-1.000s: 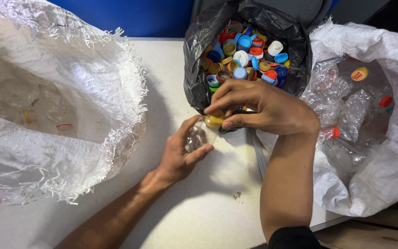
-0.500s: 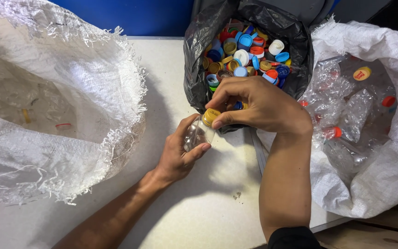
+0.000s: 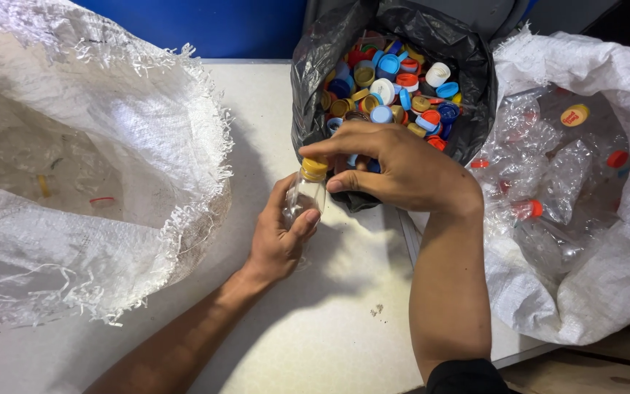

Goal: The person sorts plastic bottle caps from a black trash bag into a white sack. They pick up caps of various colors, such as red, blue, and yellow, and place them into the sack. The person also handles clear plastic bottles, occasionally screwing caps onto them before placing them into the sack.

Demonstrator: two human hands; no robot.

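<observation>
Three sacks: two white woven ones and one black plastic one ring the hands on a pale worktop [image 3: 315, 343].
Left sack: white woven sack [image 3: 96, 241] with a frayed rim, at about 9 o'clock from the hands, mouth gaping; crushed clear bottles show dimly inside, one with a red neck ring.
Black bag: black plastic bag [image 3: 308, 95] at 12 o'clock, open at the top, filled with loose bottle caps [image 3: 395, 87] in blue, red, orange, yellow and white.
Right sack: second white woven sack [image 3: 607, 277] at 3 o'clock, holding crumpled clear bottles [image 3: 555, 182], several with red or orange caps on, one with a round yellow cap near the top.
Backdrop: blue wall [image 3: 220, 29] at 12 o'clock, behind the worktop.
Bottle: small clear plastic bottle [image 3: 304, 198], upright (tilted slightly), just below the black bag's mouth, near the middle of the view; no label can be made out on it.
Cap: yellow cap [image 3: 314, 168] sits on the bottle's neck.
Left hand: left hand [image 3: 282, 237] comes in from 7 o'clock, palm up, fingers curled closed round the bottle's body, thumb across its front.
Right hand: right hand [image 3: 395, 171] reaches in from 5 o'clock, forearm almost vertical, wrist bent toward 9 o'clock; thumb and forefinger pinch the yellow cap, the other fingers folded beneath.
</observation>
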